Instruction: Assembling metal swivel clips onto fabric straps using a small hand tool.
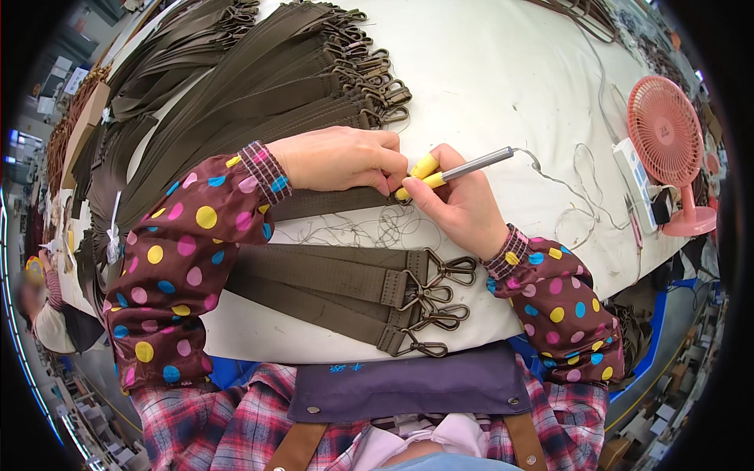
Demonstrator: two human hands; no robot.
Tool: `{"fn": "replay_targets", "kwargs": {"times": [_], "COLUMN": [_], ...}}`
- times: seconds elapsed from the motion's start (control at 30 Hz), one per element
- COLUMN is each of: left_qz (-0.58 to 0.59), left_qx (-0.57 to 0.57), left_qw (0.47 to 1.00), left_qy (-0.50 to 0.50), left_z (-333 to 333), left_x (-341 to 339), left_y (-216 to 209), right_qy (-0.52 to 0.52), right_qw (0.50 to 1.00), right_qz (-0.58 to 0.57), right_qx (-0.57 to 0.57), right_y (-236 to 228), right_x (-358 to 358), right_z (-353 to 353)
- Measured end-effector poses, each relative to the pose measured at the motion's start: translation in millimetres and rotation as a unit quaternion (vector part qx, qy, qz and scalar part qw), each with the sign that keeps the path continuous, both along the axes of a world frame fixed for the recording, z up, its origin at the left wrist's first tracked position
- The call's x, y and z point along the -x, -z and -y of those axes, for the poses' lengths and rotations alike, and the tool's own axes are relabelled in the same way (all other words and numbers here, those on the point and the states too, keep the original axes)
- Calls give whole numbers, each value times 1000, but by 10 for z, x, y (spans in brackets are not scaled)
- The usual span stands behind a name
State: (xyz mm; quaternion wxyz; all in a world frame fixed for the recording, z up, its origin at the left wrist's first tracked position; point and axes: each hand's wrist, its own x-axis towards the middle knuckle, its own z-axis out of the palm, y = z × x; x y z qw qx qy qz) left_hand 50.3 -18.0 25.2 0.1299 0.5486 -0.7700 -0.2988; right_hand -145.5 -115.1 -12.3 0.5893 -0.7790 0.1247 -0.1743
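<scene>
My right hand grips a slim pen-shaped tool with a grey barrel and a thin cord at its rear end. Yellow shows around its front part and over a fingertip. Pinched together, the fingers of my left hand hold the end of a dark olive webbing strap. The tool's tip is at that strap end, mostly hidden by my fingers. Closer to me lie several straps with metal swivel hooks at their ends.
A large pile of similar straps spreads over the far left of the white table. Loose threads lie beside my hands. At the right stand a pink fan and a white power strip. Another person is at far left.
</scene>
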Motion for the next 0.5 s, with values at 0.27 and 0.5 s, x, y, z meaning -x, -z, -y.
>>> {"fn": "replay_targets", "kwargs": {"times": [0.27,0.5], "left_qz": [-14,-1], "left_qx": [15,12], "left_qw": [1000,999], "left_qy": [-16,-37], "left_z": [-15,-37], "left_x": [4,20], "left_y": [28,17], "right_qy": [4,1], "right_qw": [1000,1000], "right_qz": [2,1], "right_qx": [19,20], "right_y": [23,16], "right_x": [-5,-6], "right_z": [3,0]}}
